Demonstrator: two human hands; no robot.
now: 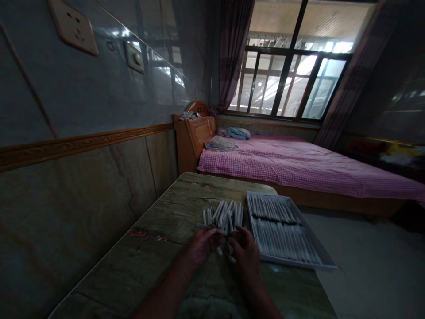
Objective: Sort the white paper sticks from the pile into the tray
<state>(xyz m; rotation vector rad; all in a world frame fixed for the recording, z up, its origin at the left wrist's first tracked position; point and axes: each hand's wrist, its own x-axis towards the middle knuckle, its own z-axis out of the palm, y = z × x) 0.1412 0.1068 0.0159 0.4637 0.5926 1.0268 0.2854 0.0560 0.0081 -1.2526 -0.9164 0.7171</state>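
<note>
In the head view, my left hand (pixel 205 244) pinches a slim white pen-like stick (pixel 212 229) that lies crosswise in its fingers. Close beside it, my right hand (pixel 245 250) has its fingers curled together at the near end of the pile; what they grip is blurred and partly hidden. Just beyond both hands a loose pile of white pen-like sticks (pixel 221 212) lies on the table (pixel 172 212), most pointing away from me. To the right, a shallow white tray (pixel 327 261) holds many similar sticks in two rows, with a dark band between the rows.
A tiled wall (pixel 83 199) runs along the table's left side, with a socket (pixel 75 26) and a switch (pixel 134 57) on it. Past the far edge stands a bed (pixel 282 159) with a pink checked cover, beneath a window (pixel 288 66). Floor (pixel 365 243) shows on the right.
</note>
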